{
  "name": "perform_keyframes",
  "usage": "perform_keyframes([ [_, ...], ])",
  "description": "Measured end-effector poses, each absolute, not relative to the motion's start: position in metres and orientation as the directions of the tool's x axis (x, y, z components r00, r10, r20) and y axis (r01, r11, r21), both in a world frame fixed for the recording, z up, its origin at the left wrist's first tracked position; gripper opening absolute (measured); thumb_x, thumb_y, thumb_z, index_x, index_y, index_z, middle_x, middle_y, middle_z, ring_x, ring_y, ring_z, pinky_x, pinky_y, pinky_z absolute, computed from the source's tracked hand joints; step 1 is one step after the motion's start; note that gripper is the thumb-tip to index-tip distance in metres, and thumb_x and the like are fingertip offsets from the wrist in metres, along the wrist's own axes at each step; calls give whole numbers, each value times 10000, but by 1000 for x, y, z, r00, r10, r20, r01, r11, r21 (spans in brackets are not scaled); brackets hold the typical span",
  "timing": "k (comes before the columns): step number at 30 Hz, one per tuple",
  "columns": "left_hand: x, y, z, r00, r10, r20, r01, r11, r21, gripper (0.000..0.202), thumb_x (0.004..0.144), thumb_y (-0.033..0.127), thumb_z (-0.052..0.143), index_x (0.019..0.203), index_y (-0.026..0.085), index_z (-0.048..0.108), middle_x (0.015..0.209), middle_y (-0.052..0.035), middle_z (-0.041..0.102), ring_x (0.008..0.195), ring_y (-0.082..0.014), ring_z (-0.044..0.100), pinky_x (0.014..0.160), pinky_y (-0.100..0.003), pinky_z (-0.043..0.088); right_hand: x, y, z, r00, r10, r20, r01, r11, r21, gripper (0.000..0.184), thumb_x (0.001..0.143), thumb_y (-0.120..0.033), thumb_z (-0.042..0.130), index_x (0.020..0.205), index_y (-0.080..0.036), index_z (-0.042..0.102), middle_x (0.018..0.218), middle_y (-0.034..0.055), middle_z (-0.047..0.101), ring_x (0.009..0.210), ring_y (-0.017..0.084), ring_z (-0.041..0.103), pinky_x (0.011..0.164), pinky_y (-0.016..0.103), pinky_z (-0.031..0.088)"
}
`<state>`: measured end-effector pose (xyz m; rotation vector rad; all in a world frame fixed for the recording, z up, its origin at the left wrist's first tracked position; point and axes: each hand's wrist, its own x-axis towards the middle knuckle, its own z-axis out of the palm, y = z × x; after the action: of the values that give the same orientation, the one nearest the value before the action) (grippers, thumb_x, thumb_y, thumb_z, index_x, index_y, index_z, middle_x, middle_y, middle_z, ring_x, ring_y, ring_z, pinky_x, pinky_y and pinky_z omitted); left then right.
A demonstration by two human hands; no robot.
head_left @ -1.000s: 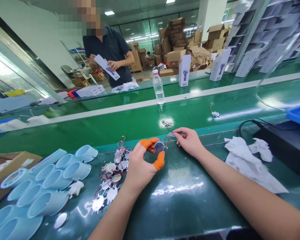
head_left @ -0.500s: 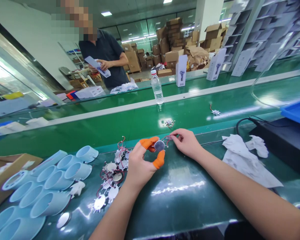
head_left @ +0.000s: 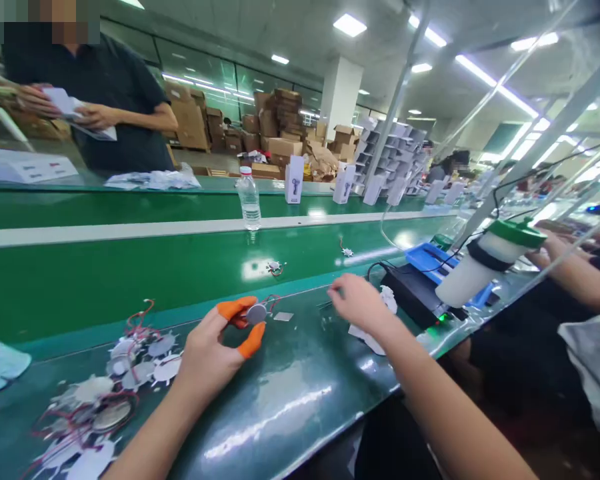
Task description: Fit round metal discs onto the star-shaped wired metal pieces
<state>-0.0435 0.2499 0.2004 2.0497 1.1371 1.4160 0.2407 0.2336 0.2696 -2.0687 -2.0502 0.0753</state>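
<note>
My left hand [head_left: 214, 347], with orange finger cots on thumb and forefinger, pinches a small round metal disc [head_left: 255, 313] with thin red wires above the dark green bench [head_left: 290, 393]. My right hand [head_left: 356, 303] hovers to the right of it, blurred by motion, near crumpled white paper [head_left: 386, 301]; its fingers cannot be made out. A small grey tab [head_left: 283, 316] lies on the bench between my hands. A heap of star-edged metal discs with red wires [head_left: 115, 380] lies at the left.
A green conveyor belt [head_left: 130, 267] runs behind the bench with two small wired parts [head_left: 275, 267] and a water bottle [head_left: 249, 199]. A black device [head_left: 415, 293], blue tray [head_left: 427, 257] and white cylinder [head_left: 480, 267] stand right. A person in dark clothes [head_left: 95, 100] holds paper opposite; another person's arm [head_left: 575, 273] is right.
The view has swung right. My right hand let go near the disc and moved right, away from my left hand. The grey tab now lies on the bench. My left hand still pinches the disc.
</note>
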Motion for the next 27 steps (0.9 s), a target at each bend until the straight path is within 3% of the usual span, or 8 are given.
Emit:
perform_keyframes([
  [4, -37, 243, 206, 164, 837, 522, 167, -545, 822, 402, 806, 334, 764, 1187, 223, 700, 993, -47, 683, 795, -149, 637, 803, -331, 582, 315, 226, 256, 260, 963, 78, 959, -248, -136, 383, 933, -381, 621, 1190, -117, 723, 1187, 178, 724, 1106, 296, 671, 891, 330, 481],
  [7, -34, 241, 208, 188, 878, 440, -18, -445, 895, 453, 759, 325, 810, 1180, 195, 705, 979, -59, 694, 803, -152, 642, 833, -345, 588, 344, 226, 236, 262, 965, 23, 957, -256, -137, 349, 865, -318, 699, 1159, -136, 746, 1149, 151, 748, 1050, 283, 697, 872, 314, 483],
  [10, -32, 238, 209, 227, 898, 377, -122, -358, 926, 487, 720, 319, 844, 1165, 177, 708, 965, -65, 705, 808, -154, 642, 847, -353, 588, 349, 222, 223, 274, 960, 63, 951, -261, -165, 261, 853, -282, 689, 1073, -171, 776, 1052, 107, 771, 979, 252, 712, 832, 295, 481],
  [14, -31, 235, 211, 266, 899, 346, -182, -306, 934, 504, 701, 311, 861, 1160, 168, 710, 936, -60, 712, 785, -145, 636, 856, -359, 588, 339, 220, 219, 251, 963, 95, 959, -234, -161, 515, 836, -378, 717, 1296, -148, 686, 1049, 114, 768, 948, 260, 709, 777, 305, 477],
  [18, -31, 234, 213, 284, 902, 326, -226, -268, 937, 515, 690, 306, 870, 1159, 167, 710, 955, -63, 723, 788, -142, 641, 884, -373, 585, 327, 221, 220, 210, 976, 51, 968, -200, -153, 258, 807, -287, 721, 1028, -176, 797, 997, 110, 782, 937, 267, 711, 763, 304, 468],
  [20, -31, 234, 214, 297, 898, 325, -228, -264, 937, 519, 695, 306, 866, 1170, 169, 707, 970, -65, 727, 799, -144, 645, 889, -376, 583, 318, 220, 227, 235, 967, 101, 952, -208, -226, 174, 810, -237, 690, 927, -190, 809, 942, 98, 787, 891, 255, 714, 762, 307, 473],
  [23, -31, 235, 212, 317, 883, 346, -183, -301, 936, 497, 727, 306, 841, 1186, 174, 705, 961, -60, 719, 809, -152, 648, 885, -381, 582, 293, 216, 245, 178, 953, 245, 899, -57, -434, 192, 822, -255, 675, 944, -195, 810, 911, 85, 780, 838, 233, 701, 748, 309, 491],
  [27, -29, 236, 204, 309, 866, 392, -73, -389, 918, 451, 768, 295, 808, 1198, 192, 715, 956, -57, 699, 836, -168, 655, 871, -378, 579, 230, 211, 261, -104, 893, 437, 721, 370, -585, 212, 857, -227, 617, 940, -231, 812, 943, 65, 733, 866, 197, 669, 694, 276, 493],
])
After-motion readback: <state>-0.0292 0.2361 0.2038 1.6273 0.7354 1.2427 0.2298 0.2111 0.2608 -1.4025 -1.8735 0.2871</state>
